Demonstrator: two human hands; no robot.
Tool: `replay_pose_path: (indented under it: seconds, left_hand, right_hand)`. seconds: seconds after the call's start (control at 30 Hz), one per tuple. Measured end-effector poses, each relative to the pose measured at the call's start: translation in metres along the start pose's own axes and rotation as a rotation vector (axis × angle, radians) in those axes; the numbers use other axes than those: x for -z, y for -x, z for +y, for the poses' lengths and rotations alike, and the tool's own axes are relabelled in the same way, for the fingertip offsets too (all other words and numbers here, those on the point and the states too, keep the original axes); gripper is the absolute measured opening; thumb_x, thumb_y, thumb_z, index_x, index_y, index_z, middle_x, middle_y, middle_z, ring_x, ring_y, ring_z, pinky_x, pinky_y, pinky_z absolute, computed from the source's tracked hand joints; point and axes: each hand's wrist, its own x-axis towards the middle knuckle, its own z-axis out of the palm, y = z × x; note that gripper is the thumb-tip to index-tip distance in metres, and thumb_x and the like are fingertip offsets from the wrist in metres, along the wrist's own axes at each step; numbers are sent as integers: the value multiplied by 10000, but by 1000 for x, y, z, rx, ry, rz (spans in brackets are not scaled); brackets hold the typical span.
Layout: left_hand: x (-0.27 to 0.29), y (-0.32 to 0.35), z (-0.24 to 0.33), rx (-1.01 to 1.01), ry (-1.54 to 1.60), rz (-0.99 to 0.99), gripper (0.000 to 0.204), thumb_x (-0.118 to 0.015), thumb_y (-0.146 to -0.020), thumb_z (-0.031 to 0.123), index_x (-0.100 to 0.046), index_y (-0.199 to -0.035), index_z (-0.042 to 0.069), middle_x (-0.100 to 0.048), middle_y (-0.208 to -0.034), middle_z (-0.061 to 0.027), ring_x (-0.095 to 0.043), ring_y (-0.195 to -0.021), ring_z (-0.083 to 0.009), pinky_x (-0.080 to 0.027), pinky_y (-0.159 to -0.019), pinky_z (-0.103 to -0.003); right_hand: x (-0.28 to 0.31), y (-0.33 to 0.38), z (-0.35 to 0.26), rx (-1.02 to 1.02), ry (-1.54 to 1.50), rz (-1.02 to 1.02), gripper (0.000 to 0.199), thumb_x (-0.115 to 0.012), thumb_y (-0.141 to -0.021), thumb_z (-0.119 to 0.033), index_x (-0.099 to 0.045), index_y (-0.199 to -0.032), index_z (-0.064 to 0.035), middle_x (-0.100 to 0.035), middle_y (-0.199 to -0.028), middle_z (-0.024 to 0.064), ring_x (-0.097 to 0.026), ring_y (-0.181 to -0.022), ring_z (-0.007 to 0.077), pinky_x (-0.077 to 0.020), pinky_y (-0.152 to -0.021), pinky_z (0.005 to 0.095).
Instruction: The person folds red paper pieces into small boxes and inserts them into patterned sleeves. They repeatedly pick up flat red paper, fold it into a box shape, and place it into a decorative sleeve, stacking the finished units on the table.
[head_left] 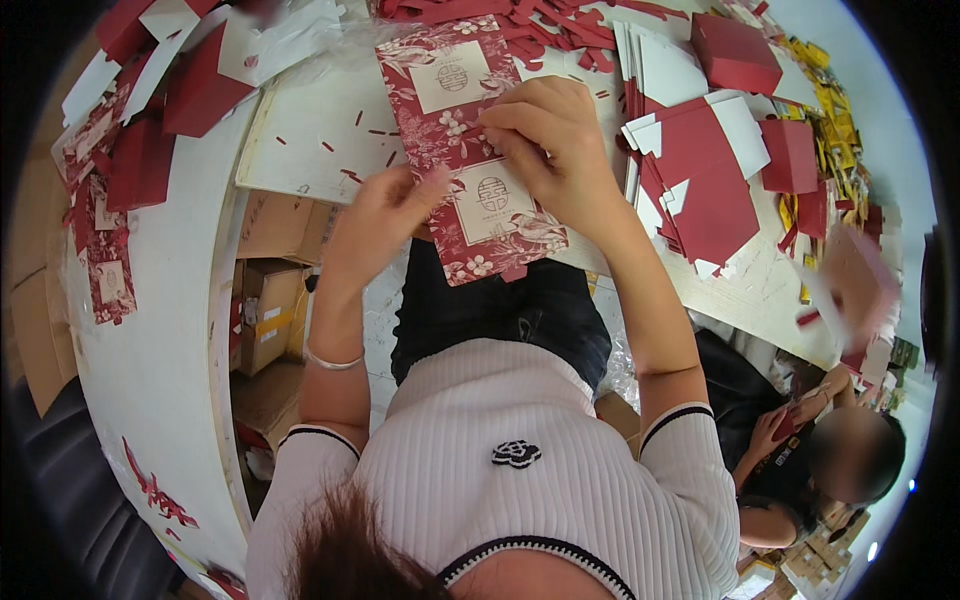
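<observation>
A long red-and-cream floral printed card sheet (466, 135) with two cream panels hangs over the near table edge, above my lap. My left hand (385, 222) is closed on its left edge, thumb on top and the other fingers behind. Over the card's middle, right of centre, my right hand (552, 145) is closed with thumb and fingertips together against the printed face. Whatever is pinched there is too small or hidden to make out. A small red tab (514, 272) sticks out at the card's lower end.
Small red slivers (376, 132) lie on the white table (290, 165). Red strips (560, 30) heap at the back. Red-and-white box blanks (705, 180) stack on the right; red boxes (208, 85) and printed cards stand left. Another person (800, 440) sits at lower right.
</observation>
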Motion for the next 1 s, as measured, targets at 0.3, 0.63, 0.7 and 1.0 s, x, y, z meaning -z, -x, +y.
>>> replay_pose_path:
  seconds: [0.3,0.63,0.7,1.0]
  left_hand:
    - [-26,-14,-17,-302,517,-78,241,-563,-806,37,-517,-1033,-29,-601,-975,-78,-577,-832,-105,-471,-728,-246]
    - [-29,-11,-11,-326,574,-50,255,-565,-794,36,-513,-1035,-29,-598,-970,-83,-578,-833,-113,-476,-725,-249]
    - [-29,-11,-11,-320,567,-55,255,-562,-794,35,-513,-1037,-29,-597,-974,-84,-578,-834,-112,-476,-728,-250]
    - [-27,-10,-9,-347,545,-58,265,-565,-787,29,-514,-1038,-34,-597,-969,-85,-581,-830,-115,-478,-730,-255]
  right_hand:
    - [-5,1,9,146,144,20,172,-635,-630,-33,-616,-799,-62,-565,-782,32,-519,-763,203,-361,-728,322]
    - [11,-12,-4,-39,17,-216,153,-586,-704,5,-593,-852,-30,-575,-800,80,-521,-766,247,-365,-724,328]
    - [12,-13,-4,-59,41,-244,145,-575,-723,8,-592,-864,-23,-573,-800,85,-523,-759,240,-374,-713,322]
    - [12,-12,-1,-463,-448,-249,108,-563,-810,-17,-569,-910,22,-555,-804,61,-514,-757,119,-428,-659,256]
